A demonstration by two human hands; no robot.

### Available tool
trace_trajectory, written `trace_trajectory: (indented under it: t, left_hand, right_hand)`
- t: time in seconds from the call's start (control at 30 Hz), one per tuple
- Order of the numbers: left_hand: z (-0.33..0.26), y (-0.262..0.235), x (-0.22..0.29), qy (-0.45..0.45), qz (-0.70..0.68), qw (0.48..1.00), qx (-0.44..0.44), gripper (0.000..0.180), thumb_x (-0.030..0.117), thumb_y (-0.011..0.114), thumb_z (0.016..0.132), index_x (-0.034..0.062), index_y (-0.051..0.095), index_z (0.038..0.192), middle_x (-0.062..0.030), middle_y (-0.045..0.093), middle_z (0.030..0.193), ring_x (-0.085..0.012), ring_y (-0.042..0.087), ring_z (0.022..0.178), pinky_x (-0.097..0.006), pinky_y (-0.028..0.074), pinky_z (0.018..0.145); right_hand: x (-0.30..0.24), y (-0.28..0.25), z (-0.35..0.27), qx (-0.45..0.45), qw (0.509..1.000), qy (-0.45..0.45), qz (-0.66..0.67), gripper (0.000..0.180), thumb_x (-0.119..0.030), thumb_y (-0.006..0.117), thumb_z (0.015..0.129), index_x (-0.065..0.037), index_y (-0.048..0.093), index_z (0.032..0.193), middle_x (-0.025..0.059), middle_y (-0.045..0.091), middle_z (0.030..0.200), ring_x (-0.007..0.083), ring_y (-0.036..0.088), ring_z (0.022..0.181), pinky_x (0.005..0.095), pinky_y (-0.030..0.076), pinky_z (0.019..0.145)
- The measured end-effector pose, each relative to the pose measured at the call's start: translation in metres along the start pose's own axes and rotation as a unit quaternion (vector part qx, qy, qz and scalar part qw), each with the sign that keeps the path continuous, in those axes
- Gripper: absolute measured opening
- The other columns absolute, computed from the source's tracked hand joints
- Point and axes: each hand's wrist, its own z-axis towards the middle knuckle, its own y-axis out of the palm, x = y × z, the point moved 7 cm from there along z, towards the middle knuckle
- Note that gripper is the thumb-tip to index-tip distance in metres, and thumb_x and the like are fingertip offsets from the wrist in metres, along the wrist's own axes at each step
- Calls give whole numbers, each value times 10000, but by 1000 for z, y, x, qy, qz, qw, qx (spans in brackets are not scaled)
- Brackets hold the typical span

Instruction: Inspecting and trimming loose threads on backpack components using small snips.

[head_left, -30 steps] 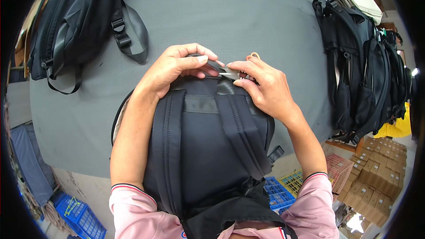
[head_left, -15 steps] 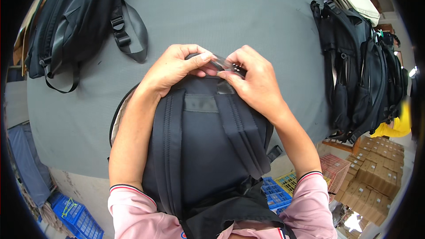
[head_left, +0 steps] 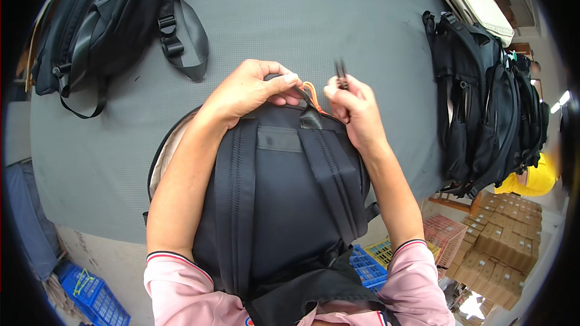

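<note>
A dark navy-black backpack (head_left: 281,199) leans against me at the table edge, its shoulder straps facing up. My left hand (head_left: 244,96) is closed on the backpack's top carry handle (head_left: 310,118), thumb and fingers pinching it. A thin orange cord loop (head_left: 312,92) stands out beside the handle, between my two hands. My right hand (head_left: 357,111) is closed just right of the handle, round a small dark two-pronged tool (head_left: 341,70). Its prongs point away from me and are blurred, so its exact kind is hard to tell.
The grey table (head_left: 302,18) spreads ahead. A black backpack (head_left: 115,24) lies at far left; several black backpacks (head_left: 483,96) and a cream case (head_left: 474,6) line the right. Blue crates (head_left: 96,296), a pink crate (head_left: 444,235), cartons (head_left: 504,235) and a yellow-clad person (head_left: 531,178) are beyond.
My right hand has pulled a little away from the handle and turned, with the dark tool now pointing up. The orange cord loop has come into sight. My left hand keeps its hold.
</note>
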Motion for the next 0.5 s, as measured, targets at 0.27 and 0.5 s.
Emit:
trace_trajectory:
  t: [0.27,0.5]
  left_hand:
    - [-1,-2,0,-4,-8,1000,9,274,231,585,915,-26,632,996,-119,682,891,-129,641,817,-235,501,760]
    - [-1,0,2,0,-15,1000,8,271,229,585,915,-27,631,989,-115,683,880,-118,633,806,-236,501,757]
  right_hand:
    - [-25,24,-12,48,926,-181,-329,136,-89,690,784,-23,575,815,21,551,733,131,547,646,290,438,576]
    - [1,12,-1,44,984,-45,-168,117,-105,630,843,-24,555,806,10,561,741,85,496,669,268,411,614]
